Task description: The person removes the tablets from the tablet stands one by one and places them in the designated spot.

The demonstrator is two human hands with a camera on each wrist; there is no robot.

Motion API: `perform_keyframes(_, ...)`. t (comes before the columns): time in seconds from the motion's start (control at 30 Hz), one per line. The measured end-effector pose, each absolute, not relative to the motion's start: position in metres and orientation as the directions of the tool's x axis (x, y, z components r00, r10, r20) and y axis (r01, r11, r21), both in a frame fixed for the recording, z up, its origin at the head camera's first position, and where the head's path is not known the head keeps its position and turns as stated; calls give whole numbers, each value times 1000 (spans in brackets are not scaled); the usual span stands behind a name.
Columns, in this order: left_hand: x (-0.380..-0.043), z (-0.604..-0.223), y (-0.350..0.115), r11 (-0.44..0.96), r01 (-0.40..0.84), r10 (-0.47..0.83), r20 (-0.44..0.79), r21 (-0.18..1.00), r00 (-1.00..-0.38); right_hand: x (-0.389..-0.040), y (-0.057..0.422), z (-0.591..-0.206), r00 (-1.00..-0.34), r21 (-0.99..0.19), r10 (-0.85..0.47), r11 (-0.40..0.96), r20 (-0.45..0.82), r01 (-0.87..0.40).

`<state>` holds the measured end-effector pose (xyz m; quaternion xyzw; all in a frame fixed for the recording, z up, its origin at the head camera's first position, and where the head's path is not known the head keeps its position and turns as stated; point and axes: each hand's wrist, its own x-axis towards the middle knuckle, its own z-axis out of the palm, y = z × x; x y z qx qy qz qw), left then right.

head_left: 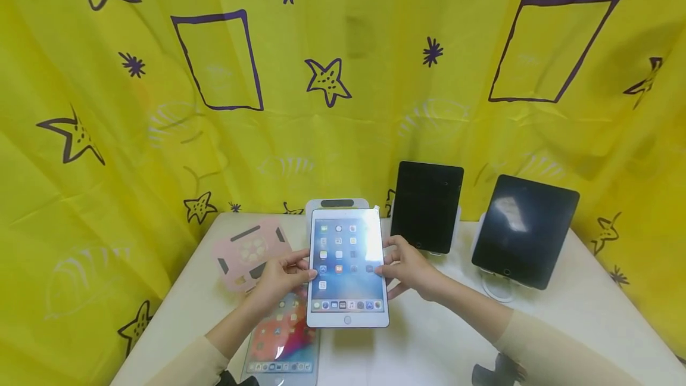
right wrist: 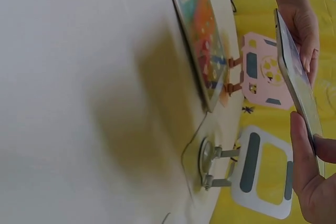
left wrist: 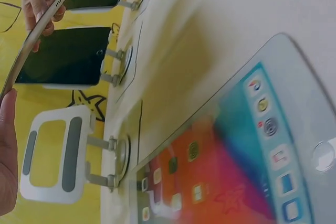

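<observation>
A white tablet (head_left: 347,279) with its screen lit with app icons is held upright over the table between both hands. My left hand (head_left: 277,280) pinches its left edge, thumb on the front and fingers behind. On the opposite edge, my right hand (head_left: 411,268) grips it the same way. Seen from the right wrist, the tablet (right wrist: 297,80) is edge-on and raised above the tabletop. Directly behind it stands a white tablet stand (left wrist: 68,153) with grey pads, partly hidden in the head view.
A second lit tablet (head_left: 281,344) lies flat below my left forearm. Beyond it is a pink stand (head_left: 252,250) bearing no tablet. Two dark-screened tablets, one nearer the middle (head_left: 427,207) and one farther right (head_left: 525,231), lean on stands. A yellow curtain (head_left: 343,153) hangs behind the white table (head_left: 429,338).
</observation>
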<state>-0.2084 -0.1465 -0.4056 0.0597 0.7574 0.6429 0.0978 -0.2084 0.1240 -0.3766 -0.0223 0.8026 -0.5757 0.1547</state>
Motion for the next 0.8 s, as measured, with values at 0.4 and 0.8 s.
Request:
perform_keyframes(0.4,-188,-424,-136,75,-132,269,-148,988,-952,-190,135,-397,-928,-928,-228,300,-295,221)
perform_keyframes(0.8,-178,-466,-130,86,-208,286,-224,974,-932,-175,143,-435,-902,-919,-262,291,-344,266)
